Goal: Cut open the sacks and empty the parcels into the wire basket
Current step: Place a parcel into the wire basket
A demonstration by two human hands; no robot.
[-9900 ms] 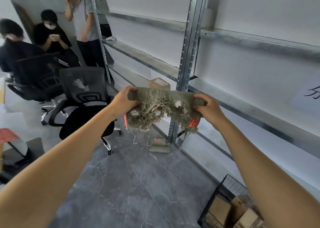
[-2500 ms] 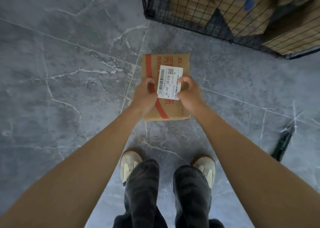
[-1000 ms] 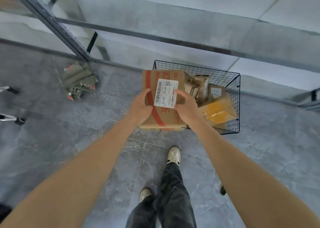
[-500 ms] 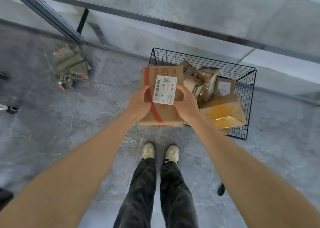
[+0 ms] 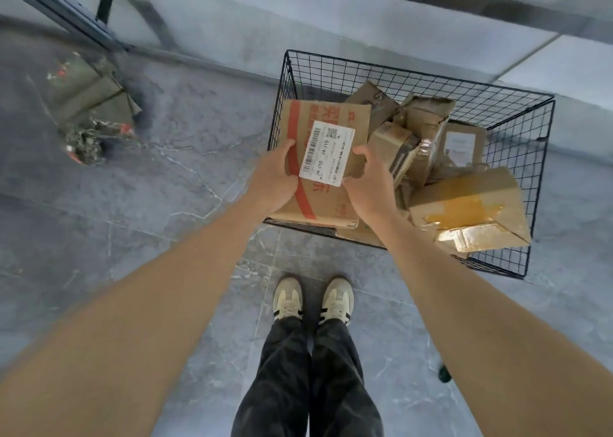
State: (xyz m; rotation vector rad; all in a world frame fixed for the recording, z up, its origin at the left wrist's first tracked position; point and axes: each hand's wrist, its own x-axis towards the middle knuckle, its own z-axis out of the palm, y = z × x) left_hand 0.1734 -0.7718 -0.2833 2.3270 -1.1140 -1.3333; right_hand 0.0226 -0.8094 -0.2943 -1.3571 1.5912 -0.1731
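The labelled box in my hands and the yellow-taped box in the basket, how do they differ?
The labelled box is gripped by the left hand and right hand over the wire basket's near left corner; the yellow-taped box lies loose inside it, tilted. The labelled box shows a white barcode sticker and a red stripe; the yellow-taped box shows yellow tape and no sticker. Both are brown cardboard.

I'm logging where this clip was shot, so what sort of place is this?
Probably a parcel sorting or stock room: a wire basket full of taped cardboard parcels, with a labelled parcel held over it, a crumpled sack on the grey floor, and a metal shelving rack.
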